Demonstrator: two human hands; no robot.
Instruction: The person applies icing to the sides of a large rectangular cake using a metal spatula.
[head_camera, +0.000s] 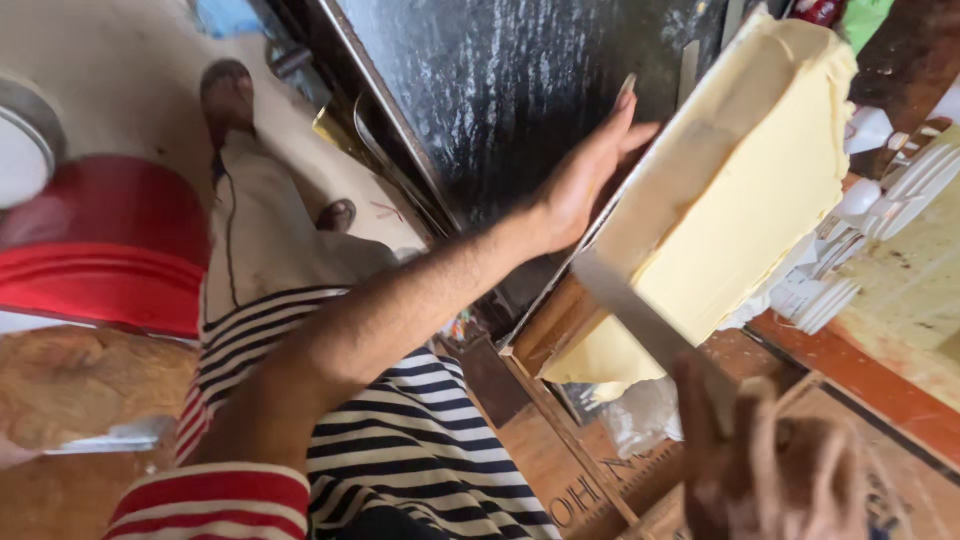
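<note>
The left hand lay flat, fingers spread, bracing the big yellow butter block at right while the blurred right hand, apparently closed around the knife, sliced it

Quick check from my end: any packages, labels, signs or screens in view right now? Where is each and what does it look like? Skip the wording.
Wooden box: bottom centre, below the butter block; brown boards with dark printed lettering on the side.
Green packet: top right corner, behind the butter block; bright green, mostly cut off.
Red container: top edge beside the green packet; only a sliver shows.
No signs or screens visible.
</note>
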